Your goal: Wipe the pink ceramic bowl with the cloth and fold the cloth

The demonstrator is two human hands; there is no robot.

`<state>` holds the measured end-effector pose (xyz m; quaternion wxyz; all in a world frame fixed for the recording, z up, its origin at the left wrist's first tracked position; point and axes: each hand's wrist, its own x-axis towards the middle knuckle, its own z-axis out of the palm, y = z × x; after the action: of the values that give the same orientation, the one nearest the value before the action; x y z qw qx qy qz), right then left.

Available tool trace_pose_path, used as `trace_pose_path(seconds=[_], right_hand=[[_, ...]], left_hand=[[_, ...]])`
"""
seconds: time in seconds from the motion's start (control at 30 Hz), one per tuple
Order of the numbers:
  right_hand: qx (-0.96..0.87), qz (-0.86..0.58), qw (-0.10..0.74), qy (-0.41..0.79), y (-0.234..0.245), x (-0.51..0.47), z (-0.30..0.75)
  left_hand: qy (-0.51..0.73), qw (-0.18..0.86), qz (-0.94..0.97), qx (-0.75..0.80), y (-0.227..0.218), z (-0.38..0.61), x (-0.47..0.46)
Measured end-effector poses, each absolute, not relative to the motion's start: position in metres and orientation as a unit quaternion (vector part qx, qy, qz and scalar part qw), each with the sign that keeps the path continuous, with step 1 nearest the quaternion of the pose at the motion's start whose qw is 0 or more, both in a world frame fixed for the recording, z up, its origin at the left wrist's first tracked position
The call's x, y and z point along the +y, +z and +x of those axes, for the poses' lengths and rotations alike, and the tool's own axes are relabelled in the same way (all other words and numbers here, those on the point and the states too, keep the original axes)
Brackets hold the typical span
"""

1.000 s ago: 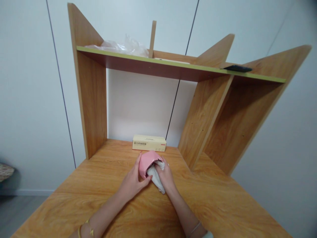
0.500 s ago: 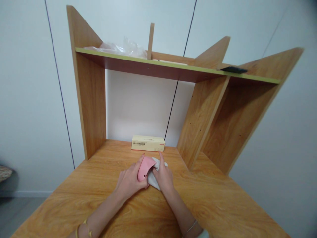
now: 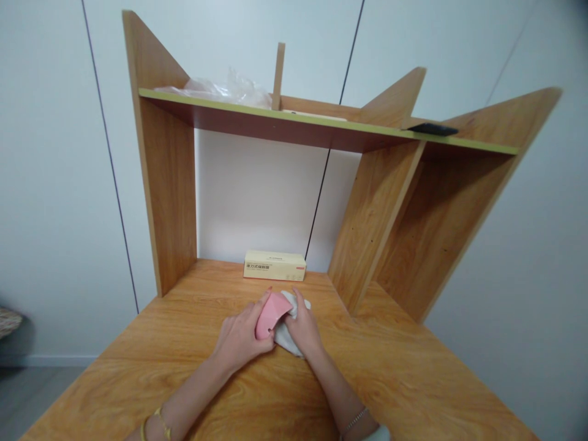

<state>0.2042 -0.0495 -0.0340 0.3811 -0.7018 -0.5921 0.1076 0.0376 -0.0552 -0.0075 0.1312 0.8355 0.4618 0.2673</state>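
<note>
My left hand (image 3: 239, 337) grips a small pink cup-like object (image 3: 269, 313) tipped on its side just above the wooden desk (image 3: 184, 367). My right hand (image 3: 303, 327) presses a white cloth (image 3: 287, 334) against the pink object's open side, fingers curled around the cloth. Both hands meet at the middle of the desk, a little in front of a long beige box (image 3: 274, 265).
A wooden shelf unit (image 3: 168, 184) stands on the desk's back with a green-edged top shelf (image 3: 321, 122). Crumpled clear plastic (image 3: 225, 89) lies on the shelf's left, a dark flat object (image 3: 432, 129) on its right. White wall panels are behind.
The pink object has been turned in my left hand, its opening now facing away from view. My right hand with the cloth has moved up against it.
</note>
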Motion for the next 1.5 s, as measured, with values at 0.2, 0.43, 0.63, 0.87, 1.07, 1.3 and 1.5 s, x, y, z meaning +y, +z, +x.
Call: trace_pose_path(seconds=[0.2, 0.43, 0.63, 0.87, 1.07, 1.3, 1.5], right_hand=[[-0.54, -0.685, 0.473, 0.126, -0.048, -0.043, 0.206], [-0.579, -0.7, 0.402, 0.114, -0.043, -0.046, 0.201], [-0.586, -0.753, 0.299, 0.007, -0.025, -0.056, 0.197], [-0.597, -0.761, 0.255, 0.002, -0.024, -0.057, 0.197], [-0.608, -0.751, 0.252, -0.056, -0.017, -0.06, 0.195], [-0.606, -0.725, 0.325, 0.05, -0.025, -0.057, 0.201], [-0.583, -0.672, 0.444, 0.105, -0.037, -0.053, 0.204]], left_hand=[[0.352, 0.206, 0.773, 0.487, -0.016, 0.038, -0.05], [0.418, 0.25, 0.791, 0.37, -0.027, 0.041, -0.043], [0.346, 0.195, 0.8, 0.45, -0.015, 0.037, -0.047], [0.276, 0.162, 0.812, 0.488, -0.003, 0.04, -0.056], [0.227, 0.123, 0.834, 0.488, 0.005, 0.041, -0.059], [0.2, 0.088, 0.859, 0.462, 0.006, 0.038, -0.06], [0.294, 0.158, 0.82, 0.466, -0.005, 0.032, -0.051]])
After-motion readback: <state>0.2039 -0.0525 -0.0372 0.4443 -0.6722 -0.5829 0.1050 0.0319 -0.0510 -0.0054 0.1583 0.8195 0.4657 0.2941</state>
